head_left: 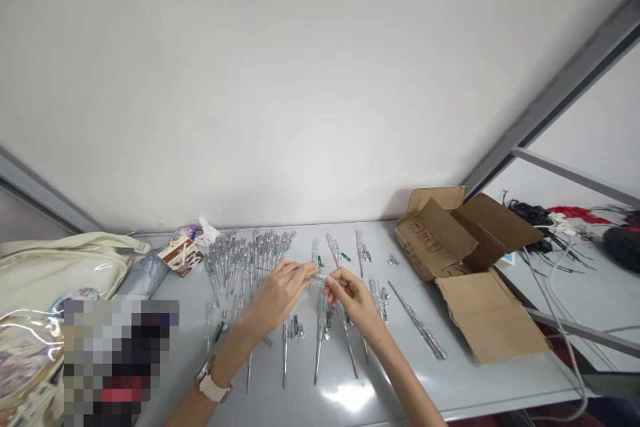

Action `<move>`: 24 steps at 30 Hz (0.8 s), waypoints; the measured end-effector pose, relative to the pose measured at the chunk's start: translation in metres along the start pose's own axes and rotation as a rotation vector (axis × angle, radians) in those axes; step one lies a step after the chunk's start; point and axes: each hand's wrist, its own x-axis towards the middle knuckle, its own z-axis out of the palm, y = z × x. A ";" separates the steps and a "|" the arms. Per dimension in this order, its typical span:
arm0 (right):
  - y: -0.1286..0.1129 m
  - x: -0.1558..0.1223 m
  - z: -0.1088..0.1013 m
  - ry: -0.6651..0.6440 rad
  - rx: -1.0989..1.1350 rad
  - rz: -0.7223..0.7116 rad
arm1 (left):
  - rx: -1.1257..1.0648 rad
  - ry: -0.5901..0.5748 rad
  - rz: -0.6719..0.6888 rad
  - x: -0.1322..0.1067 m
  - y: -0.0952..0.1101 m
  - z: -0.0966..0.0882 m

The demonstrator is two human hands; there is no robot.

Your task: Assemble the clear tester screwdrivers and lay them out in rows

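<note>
Looking down past a white wall (300, 80) onto a grey surface (450, 373) running along its foot. Taking in a cream bag (60, 267) slumping at the far left, beside the surface's edge. Noting a cardboard box (450, 240) lying open at the right, with flaps spreading toward the near edge. Picking out cables (550, 227) tangling on a second table beyond the box.

Finding a pile (245, 257) of clear tester pens crowding the back of the surface, left of centre, just behind the hands. Seeing loose pens (285, 353) lying apart in rough rows nearer the front, tips pointing toward the near edge, with small green and metal parts lying among them. Spotting a long clear rod (417, 320) lying slantwise between the loose pens and the box. Catching a small printed packet (181, 255) and a crumpled tissue (207, 232) sitting by the wall, between bag and pile.

Reaching in from the near edge with both arms, meeting at mid-surface. Curling the left hand (280, 292), with a pale watch (213, 383) on its wrist, and pinching one end of a pen (316, 276) at the fingertips. Closing the right hand (354, 299) likewise, fingertips nipping the other end. Holding that pen level, just above the surface, between the two hands and in front of the pile.
</note>
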 end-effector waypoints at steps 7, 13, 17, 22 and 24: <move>-0.002 -0.004 -0.029 0.034 -0.166 -0.051 | -0.028 0.069 -0.090 -0.010 -0.014 0.003; 0.020 -0.011 -0.115 0.474 -0.463 -0.069 | -0.118 0.111 -0.233 -0.007 -0.014 0.000; 0.036 -0.019 -0.155 0.609 -0.610 -0.012 | -0.384 0.156 -0.347 0.036 -0.001 0.015; 0.040 -0.026 -0.160 0.660 -0.732 -0.010 | -0.855 0.111 -0.569 0.136 0.022 0.071; 0.038 -0.027 -0.157 0.677 -0.771 -0.011 | -0.848 0.087 -0.579 0.172 0.029 0.099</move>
